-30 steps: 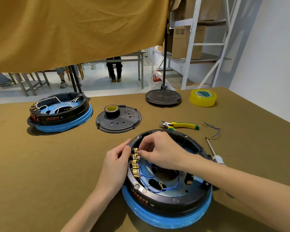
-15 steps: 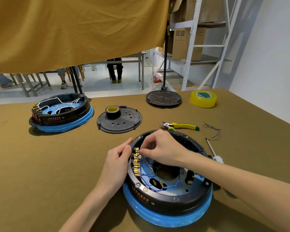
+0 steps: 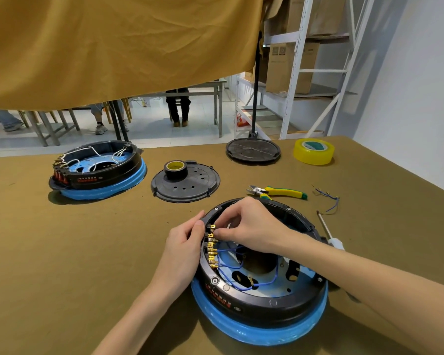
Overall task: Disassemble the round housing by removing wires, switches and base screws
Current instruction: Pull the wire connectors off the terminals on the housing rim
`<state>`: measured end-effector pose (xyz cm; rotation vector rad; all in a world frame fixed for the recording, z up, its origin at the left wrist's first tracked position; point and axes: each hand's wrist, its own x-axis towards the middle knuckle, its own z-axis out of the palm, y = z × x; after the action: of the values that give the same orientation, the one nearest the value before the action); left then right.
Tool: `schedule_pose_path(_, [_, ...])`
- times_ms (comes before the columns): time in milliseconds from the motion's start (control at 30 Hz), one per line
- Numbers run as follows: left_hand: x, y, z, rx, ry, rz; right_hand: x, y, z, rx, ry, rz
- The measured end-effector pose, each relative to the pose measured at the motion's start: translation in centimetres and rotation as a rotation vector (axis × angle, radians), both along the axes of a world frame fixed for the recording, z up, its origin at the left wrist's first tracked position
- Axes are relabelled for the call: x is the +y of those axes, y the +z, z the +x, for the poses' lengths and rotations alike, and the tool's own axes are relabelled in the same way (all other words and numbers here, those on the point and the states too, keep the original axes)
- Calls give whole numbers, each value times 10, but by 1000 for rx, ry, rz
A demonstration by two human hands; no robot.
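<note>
Olive-brown cloth covers the workbench (image 3: 62, 265), and the round housing (image 3: 260, 298), black on a blue ring, sits near its front edge. Along the inner left wall of the housing runs a row of brass spade terminals (image 3: 212, 248) with blue wires (image 3: 231, 265) looping across the blue base plate.

The left hand (image 3: 183, 248) grips the housing's rim from outside, thumb up by the top of the terminal row, bracing it. The right hand (image 3: 251, 230) reaches in over the rim, its thumb and forefinger pinched at the uppermost terminal; whether they have the connector itself or only the wire behind it is hard to tell, as the fingers hide the contact point.

The step looks like pulling a wire connector off its switch tab. It should go best if the pinch sits on the metal sleeve, not the insulation, and the pull runs straight along the tab with a slight rocking, the left hand pressing back so the housing does not slide. Yanking the wire could tear it from the crimp. Cutting pliers (image 3: 280, 192) and a screwdriver (image 3: 330, 233) lie near the housing's far right.
</note>
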<state>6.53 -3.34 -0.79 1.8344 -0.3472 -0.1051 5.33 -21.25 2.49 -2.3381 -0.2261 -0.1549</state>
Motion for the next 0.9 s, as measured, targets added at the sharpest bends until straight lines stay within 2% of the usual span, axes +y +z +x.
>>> schedule_pose_path(600, [-1,-4,2,-20,17,-29,5,-4,-3,-81,-11,-37])
schedule_pose_path(900, [2,-2,2,-13,7,-16,-1,-4,-14,-111,-88,-80])
